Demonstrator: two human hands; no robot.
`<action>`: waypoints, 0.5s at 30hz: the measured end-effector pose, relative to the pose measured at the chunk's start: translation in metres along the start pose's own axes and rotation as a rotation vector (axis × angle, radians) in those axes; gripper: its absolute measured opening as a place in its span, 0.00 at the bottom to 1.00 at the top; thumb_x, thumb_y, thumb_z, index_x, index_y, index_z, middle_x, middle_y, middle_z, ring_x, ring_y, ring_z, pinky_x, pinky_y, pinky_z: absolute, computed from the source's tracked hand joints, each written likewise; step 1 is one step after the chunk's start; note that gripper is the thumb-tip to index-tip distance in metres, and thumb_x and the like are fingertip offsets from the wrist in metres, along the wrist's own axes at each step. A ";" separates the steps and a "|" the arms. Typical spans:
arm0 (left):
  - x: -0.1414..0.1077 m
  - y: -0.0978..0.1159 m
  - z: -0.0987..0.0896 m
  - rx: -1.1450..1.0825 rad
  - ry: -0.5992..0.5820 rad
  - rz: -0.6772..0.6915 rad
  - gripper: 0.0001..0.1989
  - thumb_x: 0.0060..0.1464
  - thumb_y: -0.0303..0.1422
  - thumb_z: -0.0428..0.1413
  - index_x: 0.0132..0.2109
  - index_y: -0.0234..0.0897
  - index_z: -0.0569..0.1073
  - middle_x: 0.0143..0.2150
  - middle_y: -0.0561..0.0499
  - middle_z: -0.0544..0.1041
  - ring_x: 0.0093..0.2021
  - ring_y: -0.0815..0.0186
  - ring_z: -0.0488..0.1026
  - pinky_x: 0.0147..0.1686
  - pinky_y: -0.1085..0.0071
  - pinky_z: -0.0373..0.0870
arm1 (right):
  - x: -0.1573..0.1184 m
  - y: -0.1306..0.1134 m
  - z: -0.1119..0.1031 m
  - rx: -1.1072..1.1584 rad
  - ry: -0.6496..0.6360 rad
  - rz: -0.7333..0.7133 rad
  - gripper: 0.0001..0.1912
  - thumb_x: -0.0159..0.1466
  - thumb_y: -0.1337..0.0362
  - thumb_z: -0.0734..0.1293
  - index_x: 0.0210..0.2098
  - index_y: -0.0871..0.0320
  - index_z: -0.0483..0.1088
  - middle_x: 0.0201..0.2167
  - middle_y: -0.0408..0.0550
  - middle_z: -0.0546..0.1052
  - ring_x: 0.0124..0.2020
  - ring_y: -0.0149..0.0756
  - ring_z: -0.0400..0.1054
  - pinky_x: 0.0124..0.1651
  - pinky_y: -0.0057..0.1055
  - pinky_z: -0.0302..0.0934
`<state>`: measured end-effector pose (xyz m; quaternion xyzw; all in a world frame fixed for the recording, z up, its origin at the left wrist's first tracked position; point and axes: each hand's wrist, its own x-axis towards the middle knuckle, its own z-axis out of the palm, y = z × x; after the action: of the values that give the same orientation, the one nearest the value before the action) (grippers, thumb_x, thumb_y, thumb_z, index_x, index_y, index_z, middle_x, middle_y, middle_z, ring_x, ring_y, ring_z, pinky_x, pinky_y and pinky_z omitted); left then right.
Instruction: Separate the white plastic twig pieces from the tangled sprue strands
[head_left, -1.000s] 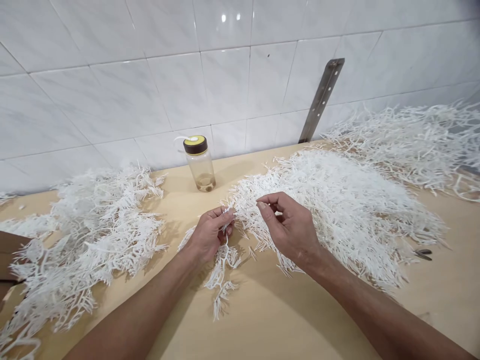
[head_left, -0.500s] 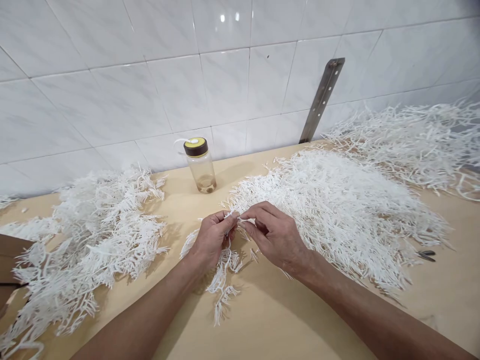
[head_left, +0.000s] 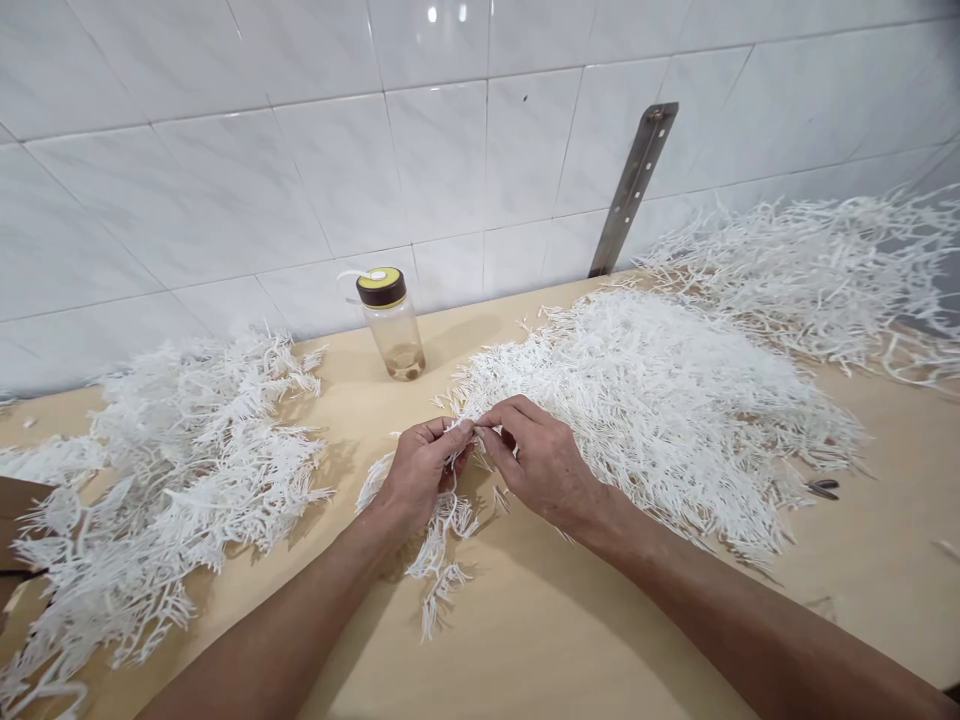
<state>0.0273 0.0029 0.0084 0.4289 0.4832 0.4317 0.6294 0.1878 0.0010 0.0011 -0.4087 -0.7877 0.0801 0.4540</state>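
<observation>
My left hand (head_left: 421, 464) is closed on a white branching plastic sprig (head_left: 442, 560), whose fringed lower end hangs down over the table. Fingertips of my right hand (head_left: 541, 455) are pinched together right against the left thumb, at the sprig's top part. The tiny piece between the two sets of fingertips is mostly hidden. Just behind the hands spreads a wide heap of short white pieces (head_left: 660, 400). To the left lies a pile of fringed white sprigs (head_left: 202, 450).
A clear bottle (head_left: 394, 325) with a dark and yellow lid stands near the tiled wall. A metal bracket (head_left: 634, 190) leans there. Bare white stems (head_left: 817, 270) pile at the back right. A small dark tool (head_left: 823, 489) lies right; a cardboard box (head_left: 22, 520) sits left.
The view has shifted slightly, so everything sits a little further left and higher. My right fingertips have come closer to the left thumb; both hands keep nearly the same place.
</observation>
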 end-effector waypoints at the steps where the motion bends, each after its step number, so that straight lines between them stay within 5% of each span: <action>1: 0.000 -0.001 0.000 0.011 0.006 0.003 0.21 0.46 0.47 0.65 0.24 0.35 0.67 0.19 0.56 0.63 0.19 0.75 0.54 0.19 0.75 0.46 | 0.000 0.000 0.000 -0.015 -0.001 -0.005 0.08 0.69 0.68 0.60 0.37 0.59 0.70 0.35 0.51 0.75 0.34 0.35 0.71 0.35 0.32 0.68; 15: -0.001 -0.003 0.003 0.153 0.045 0.058 0.22 0.48 0.48 0.63 0.23 0.36 0.66 0.18 0.57 0.62 0.18 0.74 0.54 0.19 0.74 0.48 | -0.005 0.001 0.000 -0.150 -0.080 0.000 0.10 0.69 0.68 0.58 0.36 0.59 0.70 0.32 0.50 0.76 0.28 0.32 0.69 0.30 0.30 0.62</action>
<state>0.0301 0.0010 0.0063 0.4797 0.5160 0.4213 0.5711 0.1899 -0.0017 -0.0026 -0.4381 -0.8090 0.0372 0.3902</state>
